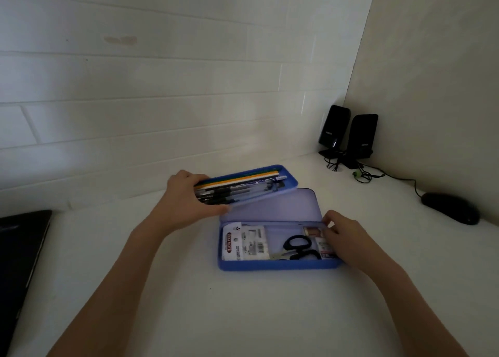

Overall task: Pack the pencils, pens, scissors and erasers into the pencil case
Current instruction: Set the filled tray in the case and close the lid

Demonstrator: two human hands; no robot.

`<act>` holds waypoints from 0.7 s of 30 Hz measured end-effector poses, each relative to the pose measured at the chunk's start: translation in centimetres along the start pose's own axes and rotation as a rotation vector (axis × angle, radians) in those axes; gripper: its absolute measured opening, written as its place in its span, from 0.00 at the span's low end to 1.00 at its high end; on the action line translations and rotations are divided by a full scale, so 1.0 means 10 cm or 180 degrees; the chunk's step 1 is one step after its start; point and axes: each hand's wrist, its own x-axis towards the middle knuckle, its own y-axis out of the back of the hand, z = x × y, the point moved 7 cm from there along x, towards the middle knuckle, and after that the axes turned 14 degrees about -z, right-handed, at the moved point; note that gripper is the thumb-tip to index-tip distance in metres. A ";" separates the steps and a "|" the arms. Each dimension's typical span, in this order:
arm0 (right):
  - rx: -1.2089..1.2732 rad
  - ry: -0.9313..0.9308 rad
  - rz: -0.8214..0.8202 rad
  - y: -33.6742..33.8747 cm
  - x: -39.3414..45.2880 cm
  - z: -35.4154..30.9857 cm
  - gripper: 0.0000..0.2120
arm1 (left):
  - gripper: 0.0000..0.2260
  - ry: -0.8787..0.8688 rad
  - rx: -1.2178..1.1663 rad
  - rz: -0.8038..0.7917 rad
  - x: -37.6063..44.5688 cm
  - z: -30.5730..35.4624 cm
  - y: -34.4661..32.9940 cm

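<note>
A blue pencil case (270, 265) lies open on the white desk, its pale lid (272, 205) tipped back. Inside it are black-handled scissors (298, 247), a white packaged eraser (244, 244) at the left end and small erasers (314, 234) at the right end. My left hand (186, 198) holds a blue inner tray (283, 189) tilted above the lid; the tray carries several pencils and pens (237, 185). My right hand (340, 231) rests at the case's right end, fingers on the small erasers; whether it grips them I cannot tell.
Two black speakers (348, 135) with cables stand in the back right corner. A black mouse (451, 208) lies at the right. A dark laptop (19, 248) sits at the left edge. The wall is close behind the case.
</note>
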 end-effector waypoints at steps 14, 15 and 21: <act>0.0935 0.0361 0.0126 0.01 0.01 -0.13 0.11 | 0.33 -0.0350 0.0261 -0.1559 -0.11 0.37 -0.60; 0.0832 0.0388 0.0147 0.00 0.01 -0.14 0.09 | 0.32 -0.0354 0.0322 -0.1597 -0.12 0.38 -0.61; 0.0788 0.0386 0.0461 0.01 0.03 -0.14 0.05 | 0.30 -0.0310 0.0623 -0.1676 -0.16 0.43 -0.57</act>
